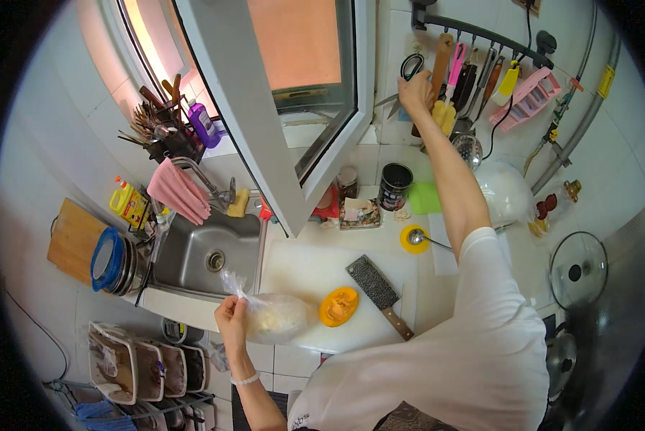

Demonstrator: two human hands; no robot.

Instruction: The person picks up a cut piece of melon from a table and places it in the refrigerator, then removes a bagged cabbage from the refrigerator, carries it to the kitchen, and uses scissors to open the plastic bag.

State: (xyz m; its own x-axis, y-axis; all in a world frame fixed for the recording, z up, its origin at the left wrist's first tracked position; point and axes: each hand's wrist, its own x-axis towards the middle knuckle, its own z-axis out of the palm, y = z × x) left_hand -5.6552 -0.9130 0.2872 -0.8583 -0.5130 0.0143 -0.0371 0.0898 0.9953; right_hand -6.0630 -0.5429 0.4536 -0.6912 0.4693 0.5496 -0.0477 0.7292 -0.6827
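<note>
My left hand [233,323] grips the gathered neck of a clear plastic bag [276,319] with something pale inside, at the counter's front edge. Up at the wall, my right hand [417,92] is closed around a pair of scissors [412,67] with dark handles, blades pointing down to the left, beside the hanging utensils. On the white cutting board [301,264] lies a cut piece of orange pumpkin [338,307], cut face up. Right of it rests a cleaver [373,283] with a wooden handle.
A steel sink [209,242] is left of the board. An open window sash [247,118] juts over the counter. Behind the board stand a black can [395,186] and a glass jar [347,180]. A ladle [416,236] rests on a yellow disc. Utensils hang from a wall rail [484,35].
</note>
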